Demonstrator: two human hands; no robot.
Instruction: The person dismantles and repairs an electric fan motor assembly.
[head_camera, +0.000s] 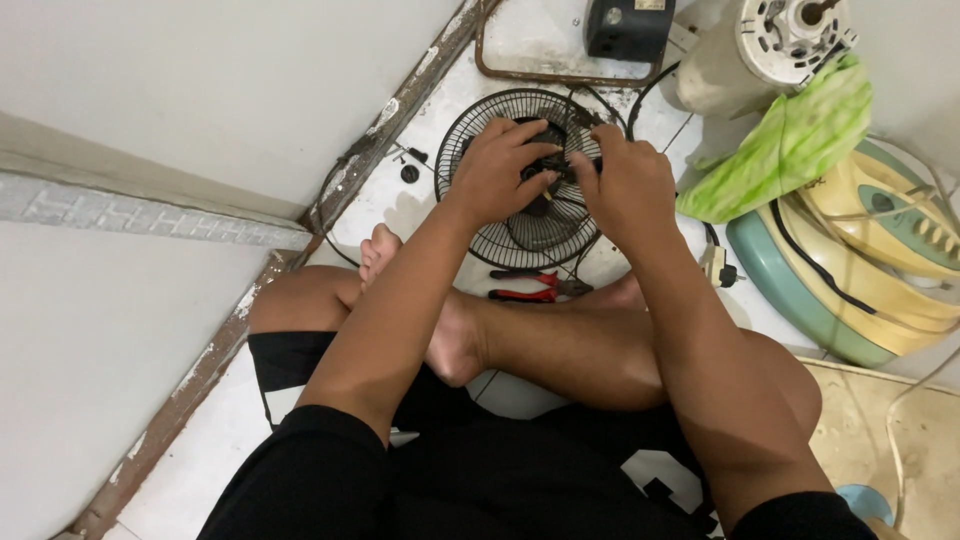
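Observation:
A round black wire fan grille (478, 130) lies flat on the white tiled floor in front of my crossed legs. My left hand (497, 172) rests on its middle, fingers curled around a small dark part at the hub. My right hand (625, 180) meets it from the right, fingertips pinching the same dark part. What exactly sits between the fingers is hidden by the hands. Red-handled pliers (528, 288) lie on the floor just in front of the grille, near my feet.
A white wall and door frame run along the left. A rusty wire frame (520, 72) and a black box (628, 28) sit behind the grille. To the right are a fan motor (770, 45), a green cloth (790, 145) and stacked fan bases (860, 270) with cords.

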